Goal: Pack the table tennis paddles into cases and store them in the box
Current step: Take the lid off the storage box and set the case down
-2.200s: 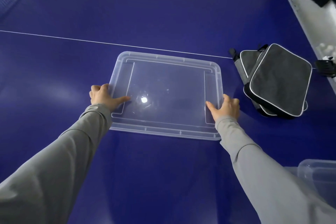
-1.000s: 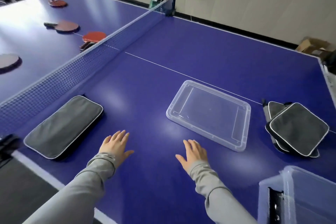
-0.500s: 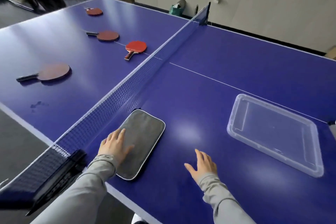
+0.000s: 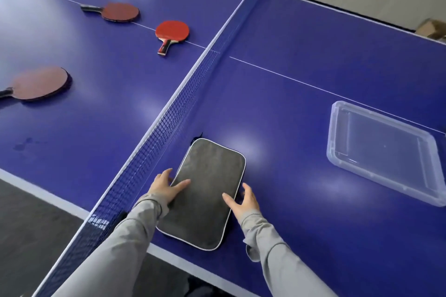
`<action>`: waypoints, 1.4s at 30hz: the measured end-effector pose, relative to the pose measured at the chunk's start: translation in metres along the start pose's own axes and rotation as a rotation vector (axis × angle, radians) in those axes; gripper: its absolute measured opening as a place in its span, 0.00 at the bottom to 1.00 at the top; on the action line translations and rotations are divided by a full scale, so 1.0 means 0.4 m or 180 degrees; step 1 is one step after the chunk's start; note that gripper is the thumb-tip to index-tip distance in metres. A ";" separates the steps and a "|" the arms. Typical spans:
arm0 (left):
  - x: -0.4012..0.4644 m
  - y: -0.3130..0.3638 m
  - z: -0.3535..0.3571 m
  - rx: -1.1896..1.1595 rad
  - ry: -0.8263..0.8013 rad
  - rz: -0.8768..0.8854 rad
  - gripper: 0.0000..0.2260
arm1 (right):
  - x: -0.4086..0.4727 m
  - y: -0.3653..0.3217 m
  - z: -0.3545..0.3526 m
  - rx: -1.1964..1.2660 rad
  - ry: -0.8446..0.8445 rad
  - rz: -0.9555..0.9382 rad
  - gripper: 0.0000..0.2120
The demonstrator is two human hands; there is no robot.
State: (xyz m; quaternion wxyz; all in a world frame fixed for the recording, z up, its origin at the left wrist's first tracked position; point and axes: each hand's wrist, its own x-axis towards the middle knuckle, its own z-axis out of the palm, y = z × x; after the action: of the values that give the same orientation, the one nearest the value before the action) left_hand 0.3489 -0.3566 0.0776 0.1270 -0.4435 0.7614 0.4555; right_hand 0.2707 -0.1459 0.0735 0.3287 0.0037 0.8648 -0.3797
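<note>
The left hand (image 4: 166,189) lies on the near-left part of the case (image 4: 205,194), thumb stretched flat across the fabric and fingers reaching over its left edge by the net (image 4: 169,123). The right hand (image 4: 241,201) meets the case's right edge, thumb on top, fingers spread and bent past the white piping; whether they grip the edge or only touch it cannot be told.

The grey case lies flat on the blue table (image 4: 301,60), just right of the net and near the table's near edge. Its long axis runs from near to far, leaning slightly right at the near end, with a dark tab at the far-left corner.

Right of the case the table is open as far as the clear lid (image 4: 386,152), which lies well apart at the right. Beyond the net, four paddles lie apart from each other; the bright red paddle (image 4: 171,32) points its handle toward the near side.

Half a second ago the left hand already rested on the case, while the right hand lay flat on the bare table well to its right; it has now come across to the case's edge.
</note>
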 end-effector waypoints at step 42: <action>-0.424 0.430 0.475 -0.3338 -0.1768 0.0094 0.23 | -0.330 0.227 -0.568 0.3404 0.2316 -0.0511 0.31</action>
State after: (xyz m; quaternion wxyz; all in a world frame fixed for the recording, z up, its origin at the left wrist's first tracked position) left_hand 0.2700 -0.0756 0.1738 0.0791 -0.3006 0.3790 0.8716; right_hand 0.2692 0.1004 0.2022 -0.0618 0.2304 0.6101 -0.7555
